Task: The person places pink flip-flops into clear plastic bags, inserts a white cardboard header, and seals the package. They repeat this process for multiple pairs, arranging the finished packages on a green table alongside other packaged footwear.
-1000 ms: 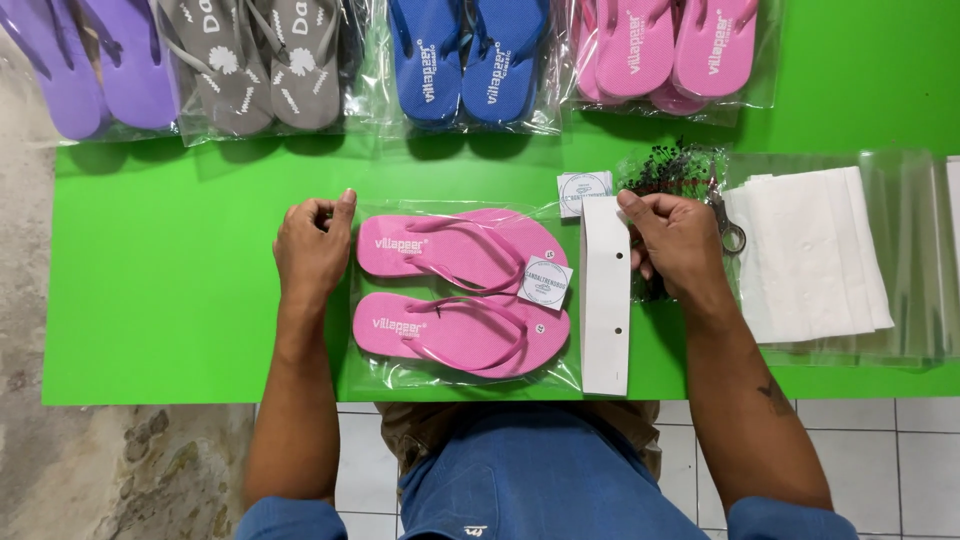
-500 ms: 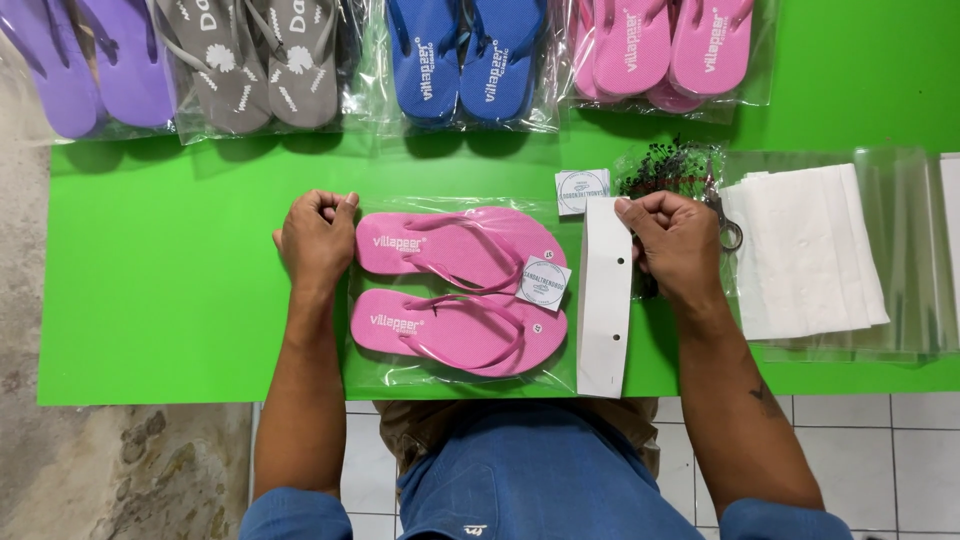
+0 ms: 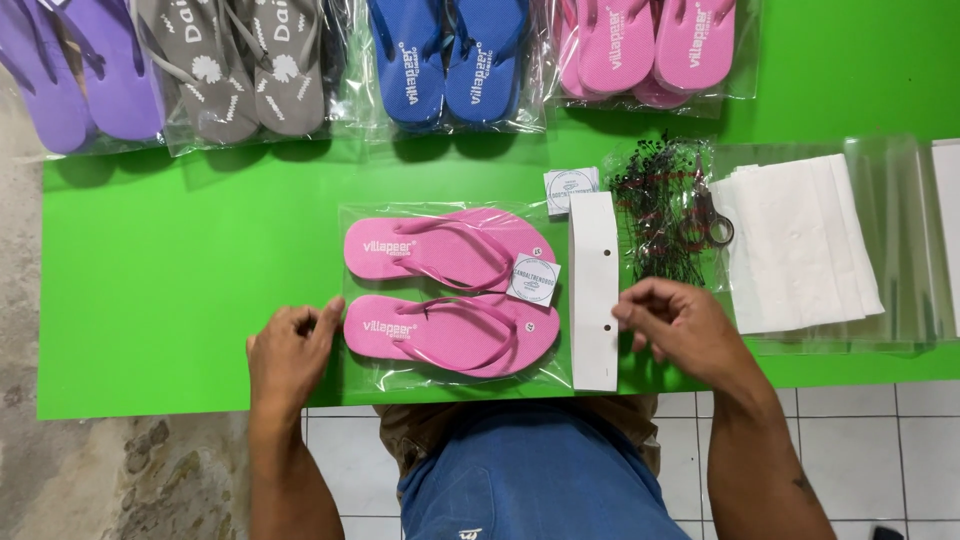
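**Currently: one pink pair bagged, header card in place**

Item, centre of frame: pink flip-flops [image 3: 450,290] — soft foam soles, thin glossy straps — lying side by side, toes to the right, inside a clear bag [image 3: 365,372] on the green table [image 3: 180,260]. A round paper tag [image 3: 532,279] sits on the straps. A white card [image 3: 593,290], long and stiff with punched holes, runs along the bag's right end.

Hands: left hand [image 3: 290,350] rests at the bag's lower left edge, fingers curled and touching the film, not clenched on it. Right hand [image 3: 680,325] is at the card's right edge, thumb and fingers pinched together; whether they grip the card or something small I cannot tell.

Progress, judged: pair is in the bag and the card is laid on; no fastening through the card's holes shows yet.

Stock, upper edge: finished bags of purple [image 3: 80,70], grey [image 3: 240,65], blue [image 3: 450,55] and pink [image 3: 650,45] pairs. Right of frame: black tag pins [image 3: 660,200] in a tangle, scissors [image 3: 712,225], a stack of white cards [image 3: 800,240], and spare clear bags [image 3: 900,250].
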